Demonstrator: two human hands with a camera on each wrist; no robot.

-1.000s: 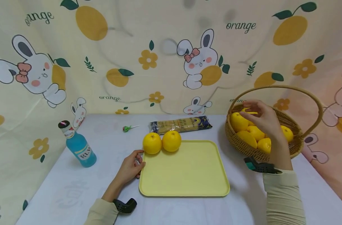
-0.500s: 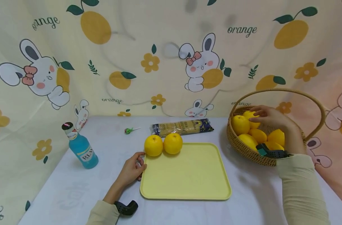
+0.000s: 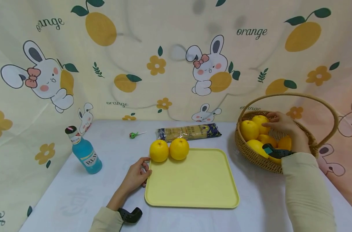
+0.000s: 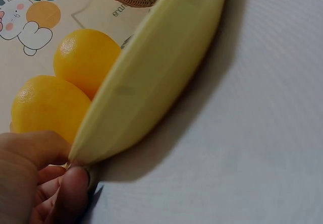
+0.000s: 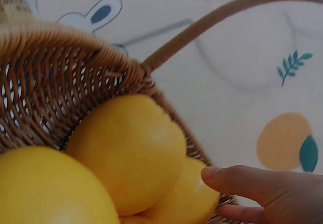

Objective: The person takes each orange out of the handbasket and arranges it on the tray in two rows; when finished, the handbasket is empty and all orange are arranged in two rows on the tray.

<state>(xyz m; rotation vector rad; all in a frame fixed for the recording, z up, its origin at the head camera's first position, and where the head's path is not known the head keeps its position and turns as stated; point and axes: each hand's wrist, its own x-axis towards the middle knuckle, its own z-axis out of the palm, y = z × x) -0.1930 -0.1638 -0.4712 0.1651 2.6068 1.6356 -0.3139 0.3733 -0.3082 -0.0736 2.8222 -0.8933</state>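
My left hand (image 3: 134, 175) pinches the left edge of a pale yellow tray (image 3: 193, 180) between thumb and fingers; the left wrist view shows the tray (image 4: 151, 72) tilted across the picture. Two oranges (image 3: 159, 150) (image 3: 179, 149) sit side by side at the tray's back left corner. My right hand (image 3: 284, 127) is inside a wicker basket (image 3: 245, 154), beside a yellow fruit (image 3: 260, 123) at the back. In the right wrist view its thumb (image 5: 214, 175) meets that fruit's (image 5: 194, 196) side, with the fingers loosely extended. Another round yellow fruit (image 5: 128, 151) lies in front.
Several more yellow fruits (image 3: 255, 146) fill the basket, whose handle (image 3: 297, 95) arches over the right arm. A long plastic-wrapped packet (image 3: 190, 131) lies behind the tray. A lollipop (image 3: 133, 135) and a blue bottle (image 3: 87, 154) are at the left.
The right hand has moved down and right into the basket, from above the fruits to beside the back one. The left hand stays at the tray's edge.
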